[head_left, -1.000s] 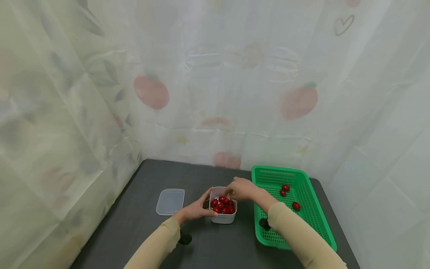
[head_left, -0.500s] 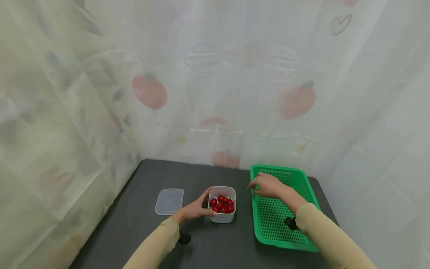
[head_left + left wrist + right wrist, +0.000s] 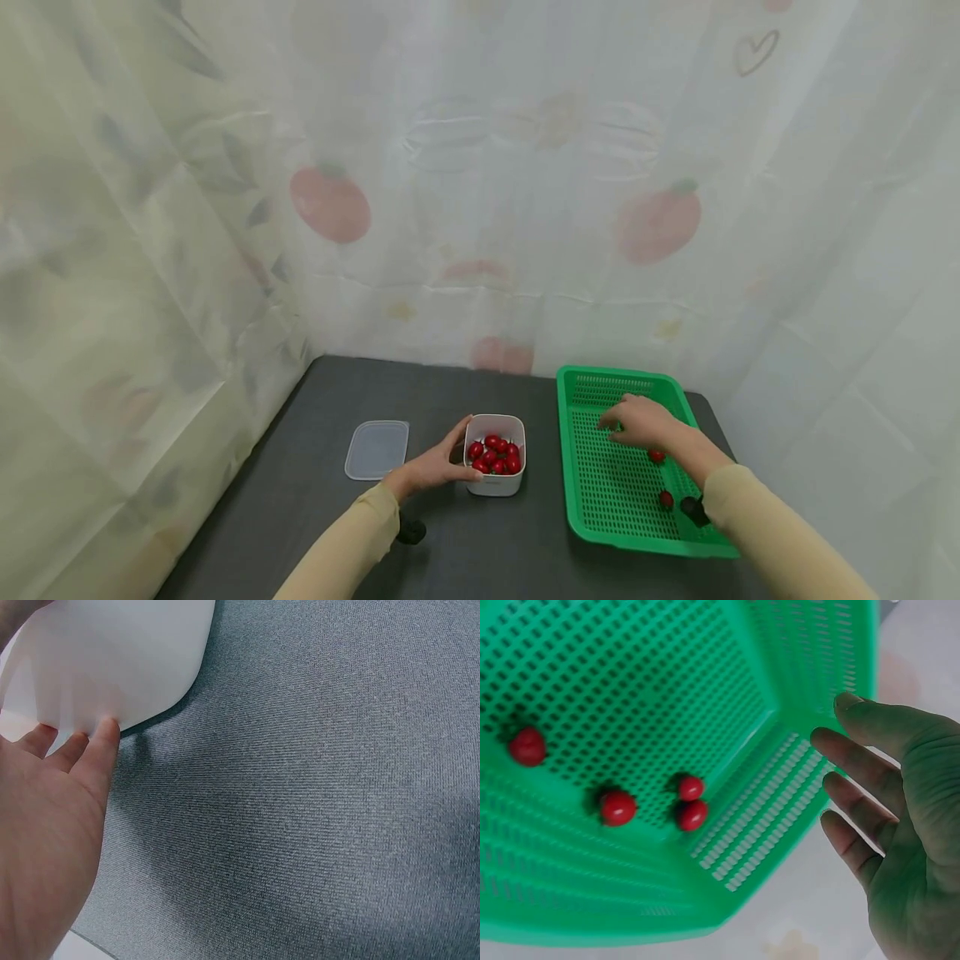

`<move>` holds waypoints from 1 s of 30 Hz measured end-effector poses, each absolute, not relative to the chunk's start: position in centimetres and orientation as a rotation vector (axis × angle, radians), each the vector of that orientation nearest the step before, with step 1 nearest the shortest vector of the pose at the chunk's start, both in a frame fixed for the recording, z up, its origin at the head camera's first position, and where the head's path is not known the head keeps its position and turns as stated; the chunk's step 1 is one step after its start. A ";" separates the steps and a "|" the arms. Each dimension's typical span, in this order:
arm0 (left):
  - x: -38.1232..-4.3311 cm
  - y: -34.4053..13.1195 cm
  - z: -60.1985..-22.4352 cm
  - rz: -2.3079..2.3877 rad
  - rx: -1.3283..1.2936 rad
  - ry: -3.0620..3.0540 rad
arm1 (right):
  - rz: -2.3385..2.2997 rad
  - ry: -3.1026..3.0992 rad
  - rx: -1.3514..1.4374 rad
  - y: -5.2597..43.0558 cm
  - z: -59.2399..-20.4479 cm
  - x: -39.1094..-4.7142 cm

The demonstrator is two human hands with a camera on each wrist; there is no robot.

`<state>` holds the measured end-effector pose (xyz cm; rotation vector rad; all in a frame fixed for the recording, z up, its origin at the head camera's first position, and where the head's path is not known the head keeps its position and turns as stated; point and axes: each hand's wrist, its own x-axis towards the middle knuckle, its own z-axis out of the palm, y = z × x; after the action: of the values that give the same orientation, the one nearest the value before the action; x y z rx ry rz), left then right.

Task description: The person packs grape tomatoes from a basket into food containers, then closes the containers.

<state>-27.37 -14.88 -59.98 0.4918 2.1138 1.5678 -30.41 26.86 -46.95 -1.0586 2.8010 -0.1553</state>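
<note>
My left hand holds a square white plastic container by its left side, thumb at the front wall and fingers toward the back. In the left wrist view, fingertips touch the pale outer wall. Several red cherry tomatoes lie inside that container. Over the green basket hovers my right hand, fingers spread loosely with nothing between them. The right wrist view shows several tomatoes in the basket, among them one tomato near a side wall; the hand is apart from them.
A translucent lid lies flat left of the container. Everything stands on a dark grey tabletop. Printed curtains hang behind the table and at both sides.
My right hand has left the white container and moved right, coming over the green basket. The left hand stays on the container, which has not visibly moved.
</note>
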 end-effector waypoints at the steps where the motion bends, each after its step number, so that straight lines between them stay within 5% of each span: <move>1: -27.4 -14.9 -60.0 1.568 0.494 2.115 | -0.141 2.804 -1.053 27.1 -47.1 -30.3; 30: -27.1 -14.8 -59.5 1.548 0.472 2.152 | -0.002 2.731 -0.779 32.3 -52.0 -26.7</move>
<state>-27.07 -14.85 -59.46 0.4724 2.1517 1.5475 -26.73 32.29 -52.02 -0.7791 2.7311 -0.0019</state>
